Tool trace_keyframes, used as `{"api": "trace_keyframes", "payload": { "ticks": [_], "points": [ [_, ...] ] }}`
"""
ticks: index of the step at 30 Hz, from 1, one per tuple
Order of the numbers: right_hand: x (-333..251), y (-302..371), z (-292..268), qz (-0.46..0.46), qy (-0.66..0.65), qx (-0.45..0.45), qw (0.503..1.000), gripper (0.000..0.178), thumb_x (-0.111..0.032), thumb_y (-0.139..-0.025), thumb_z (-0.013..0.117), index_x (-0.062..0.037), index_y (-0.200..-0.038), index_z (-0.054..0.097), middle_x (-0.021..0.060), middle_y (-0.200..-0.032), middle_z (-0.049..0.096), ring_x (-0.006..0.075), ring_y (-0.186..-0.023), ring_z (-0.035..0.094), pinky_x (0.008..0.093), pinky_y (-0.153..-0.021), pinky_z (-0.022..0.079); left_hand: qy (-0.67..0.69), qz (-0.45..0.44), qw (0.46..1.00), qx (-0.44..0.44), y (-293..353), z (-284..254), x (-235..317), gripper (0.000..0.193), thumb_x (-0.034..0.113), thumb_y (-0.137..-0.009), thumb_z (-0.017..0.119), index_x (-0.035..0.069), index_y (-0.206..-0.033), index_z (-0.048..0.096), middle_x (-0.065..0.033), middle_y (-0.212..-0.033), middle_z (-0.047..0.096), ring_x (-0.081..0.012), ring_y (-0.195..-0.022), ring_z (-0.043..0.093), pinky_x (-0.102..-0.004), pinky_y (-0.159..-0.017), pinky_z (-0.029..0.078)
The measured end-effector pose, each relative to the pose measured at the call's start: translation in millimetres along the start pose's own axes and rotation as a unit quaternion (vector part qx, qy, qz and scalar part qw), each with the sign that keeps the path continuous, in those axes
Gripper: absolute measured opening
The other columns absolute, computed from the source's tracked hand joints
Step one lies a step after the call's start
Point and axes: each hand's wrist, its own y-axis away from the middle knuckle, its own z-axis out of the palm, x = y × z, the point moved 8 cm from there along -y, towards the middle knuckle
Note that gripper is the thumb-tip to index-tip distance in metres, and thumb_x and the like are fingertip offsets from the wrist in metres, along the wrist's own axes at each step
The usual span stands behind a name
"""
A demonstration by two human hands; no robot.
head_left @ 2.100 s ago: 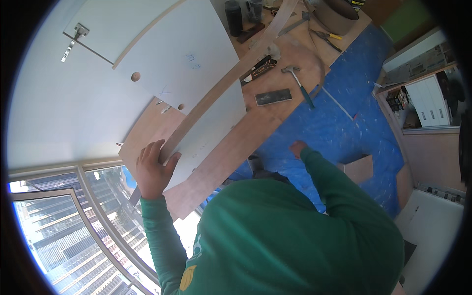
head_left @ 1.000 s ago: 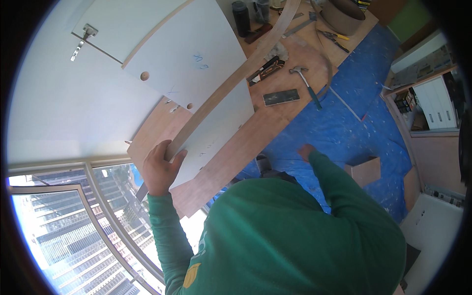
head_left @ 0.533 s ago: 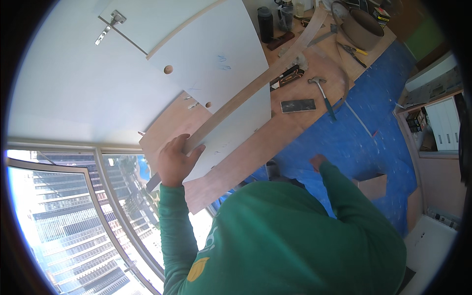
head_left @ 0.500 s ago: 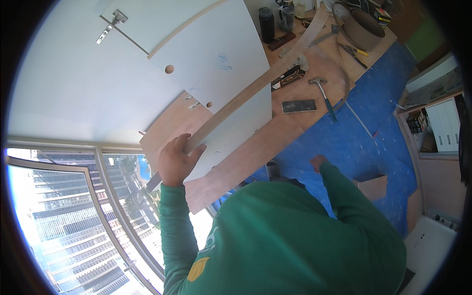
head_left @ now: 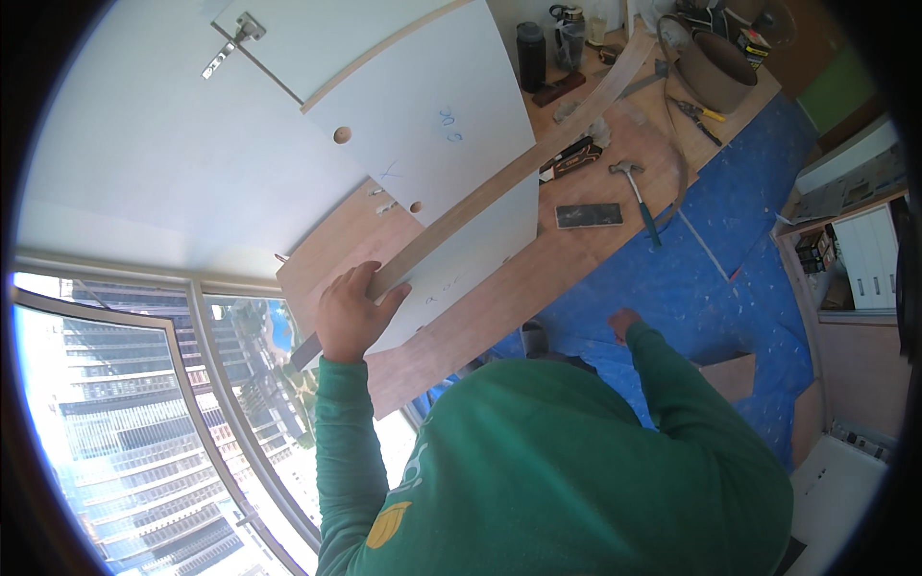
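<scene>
While we look down at our work, a long wooden strip runs slantwise across the view, from our left hand up to the far end of the counter. Our left hand is closed round the strip near its low end, with the thumb on one side and the fingers on the other. A short bit of it pokes out past the hand. Our right hand is well apart, over the blue sheet — its fingers look curled, but we cannot tell how far, or if they hold something.

Behind the strip we see a big white board with blue pen marks and round holes. Near the strip's middle, on the counter, are a black and orange tool, a flat dark block and a hammer with a green handle. Farther up sit yellow-handled pliers, a wide brown roll and a black bottle. To our left is a big window — tall buildings show through it.
</scene>
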Motion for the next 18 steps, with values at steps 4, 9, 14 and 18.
{"api": "trace_keyframes", "payload": {
  "ticks": [4, 9, 14, 18],
  "points": [
    [-0.3, -0.2, -0.8, -0.002, 0.008, -0.002, 1.000, 0.032, -0.030, -0.101, 0.067, 0.0013, -0.099, 0.067, 0.0159, -0.077, 0.065, 0.0300, -0.063, 0.068, 0.0450, -0.054, 0.057, 0.002, -0.002, 1.000, -0.001, -0.8, -1.0, 0.2, 0.051, 0.044, -0.081, 0.086, 0.005, -0.112, 0.075, -0.0131, -0.095, 0.076, -0.0338, -0.089, 0.073, -0.0449, -0.082, 0.057],
    [-3.1, 2.3, -2.8, -0.007, 0.016, -0.001, 1.000, 0.032, -0.030, -0.100, 0.067, 0.0015, -0.094, 0.066, 0.0163, -0.074, 0.064, 0.0304, -0.062, 0.068, 0.0451, -0.053, 0.057, -0.002, -0.002, 1.000, 0.000, 0.0, -1.9, -0.7, 0.051, 0.044, -0.081, 0.086, 0.005, -0.113, 0.075, -0.0137, -0.098, 0.077, -0.0339, -0.091, 0.073, -0.0451, -0.084, 0.057],
    [0.1, -2.8, 0.9, -0.002, 0.009, -0.009, 1.000, 0.033, -0.030, -0.100, 0.067, 0.0020, -0.092, 0.065, 0.0161, -0.072, 0.062, 0.0303, -0.061, 0.067, 0.0448, -0.052, 0.057, 0.001, 0.000, 1.000, 0.002, -0.6, -3.2, 0.4, 0.051, 0.045, -0.081, 0.086, 0.006, -0.113, 0.075, -0.0130, -0.098, 0.077, -0.0335, -0.091, 0.073, -0.0450, -0.084, 0.057],
    [0.9, -2.8, 3.7, 0.005, -0.001, -0.008, 1.000, 0.032, -0.030, -0.100, 0.067, 0.0017, -0.094, 0.065, 0.0151, -0.074, 0.062, 0.0299, -0.062, 0.066, 0.0445, -0.053, 0.058, 0.001, 0.001, 1.000, 0.003, 0.4, -2.4, -0.9, 0.051, 0.045, -0.081, 0.086, 0.006, -0.113, 0.075, -0.0127, -0.098, 0.077, -0.0333, -0.091, 0.073, -0.0447, -0.084, 0.057]
  ]
}}
